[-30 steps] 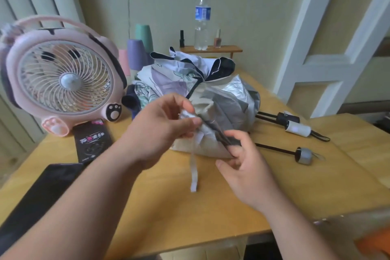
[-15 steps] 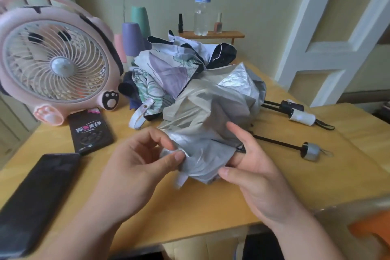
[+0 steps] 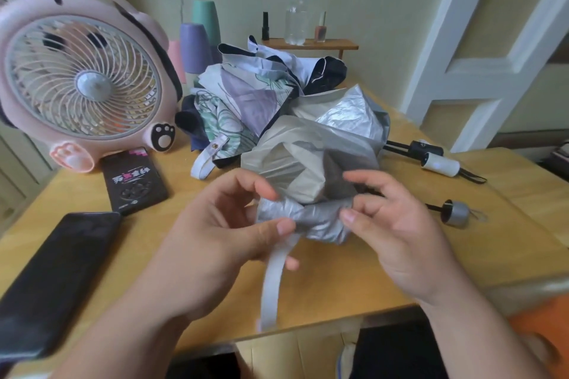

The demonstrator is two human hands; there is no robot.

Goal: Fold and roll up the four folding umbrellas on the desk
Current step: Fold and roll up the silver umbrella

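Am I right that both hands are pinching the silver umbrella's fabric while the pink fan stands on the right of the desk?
No: the head view shows the pink fan on the left of the desk. The left hand and right hand do pinch the fabric of the silver umbrella.

A light wooden counter (image 3: 400,264) fills the lower frame. At upper left a pink fan (image 3: 83,86) stands on it, with a black box (image 3: 134,180) just in front and a dark phone (image 3: 52,277) lying flat at lower left. In the middle lies a heap of patterned umbrellas (image 3: 246,98), with a silver umbrella (image 3: 332,138) against its near side. To the right lie a black handle (image 3: 426,148), a white handle (image 3: 440,164) and, nearer, a grey handle (image 3: 455,214). At the back stand a purple cup (image 3: 195,48), a green cup (image 3: 207,18) and a small wooden shelf (image 3: 332,45).
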